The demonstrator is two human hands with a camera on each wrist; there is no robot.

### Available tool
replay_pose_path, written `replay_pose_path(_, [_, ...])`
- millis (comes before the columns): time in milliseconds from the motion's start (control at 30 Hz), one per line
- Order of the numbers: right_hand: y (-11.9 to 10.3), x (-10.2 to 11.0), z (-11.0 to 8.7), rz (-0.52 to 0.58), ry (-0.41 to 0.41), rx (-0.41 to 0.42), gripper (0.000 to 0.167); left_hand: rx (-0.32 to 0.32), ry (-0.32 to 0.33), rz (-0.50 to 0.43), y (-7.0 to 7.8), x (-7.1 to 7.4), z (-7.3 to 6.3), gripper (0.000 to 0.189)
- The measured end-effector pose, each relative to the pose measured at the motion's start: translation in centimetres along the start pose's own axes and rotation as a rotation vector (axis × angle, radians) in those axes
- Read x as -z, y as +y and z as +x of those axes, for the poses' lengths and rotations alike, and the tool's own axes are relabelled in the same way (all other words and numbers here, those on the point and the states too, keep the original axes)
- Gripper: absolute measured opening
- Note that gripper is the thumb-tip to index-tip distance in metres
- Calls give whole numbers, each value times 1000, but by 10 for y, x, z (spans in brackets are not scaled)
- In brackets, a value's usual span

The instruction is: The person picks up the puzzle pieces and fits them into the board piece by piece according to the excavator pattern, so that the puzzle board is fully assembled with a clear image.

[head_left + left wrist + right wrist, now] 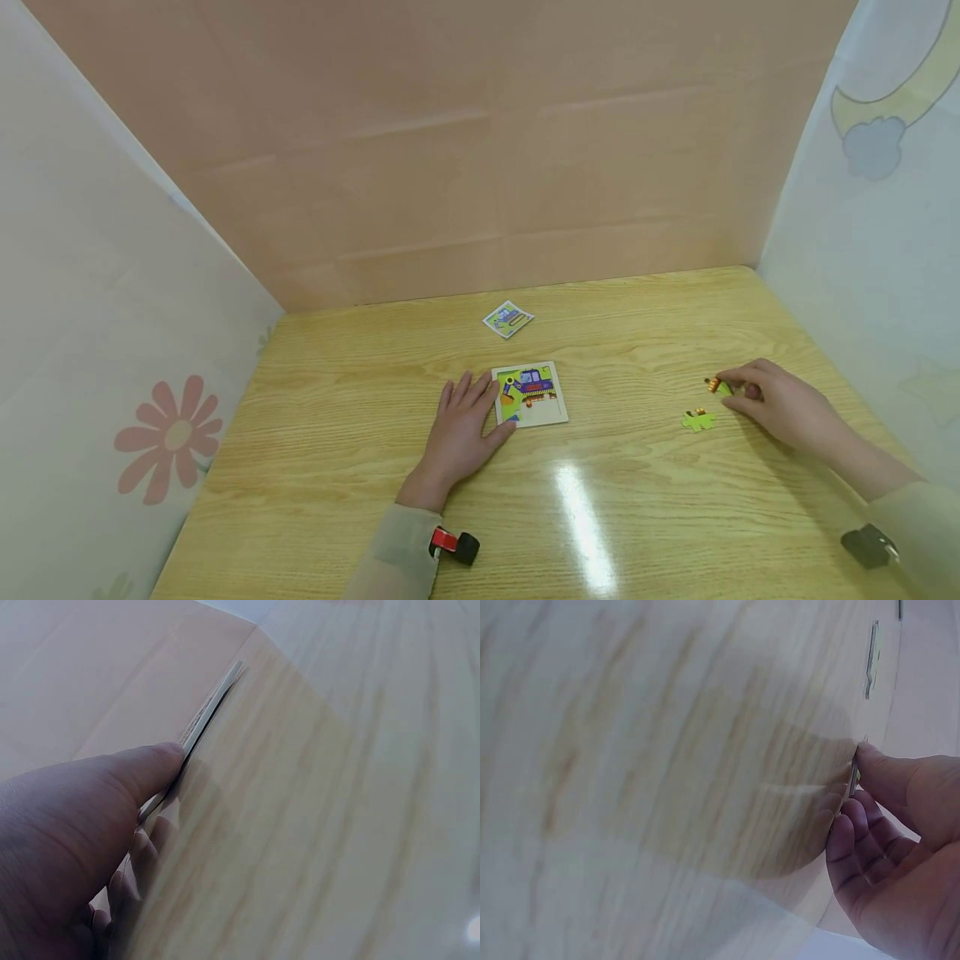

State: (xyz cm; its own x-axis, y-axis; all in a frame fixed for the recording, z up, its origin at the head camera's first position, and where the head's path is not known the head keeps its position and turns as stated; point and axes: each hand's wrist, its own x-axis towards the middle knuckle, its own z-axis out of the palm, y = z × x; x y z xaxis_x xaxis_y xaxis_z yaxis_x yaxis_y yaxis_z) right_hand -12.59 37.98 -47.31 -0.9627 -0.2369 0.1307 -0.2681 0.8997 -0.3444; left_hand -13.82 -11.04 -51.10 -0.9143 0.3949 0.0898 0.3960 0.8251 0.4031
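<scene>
My left hand (pixel 463 429) lies at the left side of a square jigsaw puzzle board (pixel 561 408), its fingers extended and its thumb (pixel 161 761) against the near edge. The board carries an excavator picture, with a bare pale patch at its lower right. Over to the right, my right hand (pixel 783 404) pinches a small green and brown puzzle piece (pixel 723 388) between thumb and fingers. In the right wrist view the thumb (pixel 889 772) and fingertips meet at the thin piece. A second green puzzle piece (pixel 699 421) lies on the table just beside that hand.
Behind the board lies a small picture card (pixel 508 319) showing an excavator. The wooden table (pixel 337 400) meets a plain pinkish backdrop (pixel 487 150) at the back, with pale patterned sheets (pixel 90 275) on both sides. Light glares off the tabletop near the front.
</scene>
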Motion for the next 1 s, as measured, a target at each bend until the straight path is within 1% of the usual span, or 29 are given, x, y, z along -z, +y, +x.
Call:
replay_pose_path(133, [0, 1, 2, 10, -23, -19, 29, -2, 5, -5, 0, 0, 0, 73])
replay_pose_path(400, [-2, 6, 5, 56, -89, -43, 31, -9, 7, 1, 1, 1, 0, 74])
replay_pose_path(567, [-3, 8, 9, 87, -123, -59, 32, -4, -2, 10, 0, 0, 0, 76])
replay_pose_path(833, [-3, 7, 10, 110, -109, -76, 29, 2, -3, 1, 0, 0, 0, 76])
replay_pose_path(1000, [-3, 6, 10, 97, -75, -63, 24, -2, 5, -1, 1, 1, -1, 74])
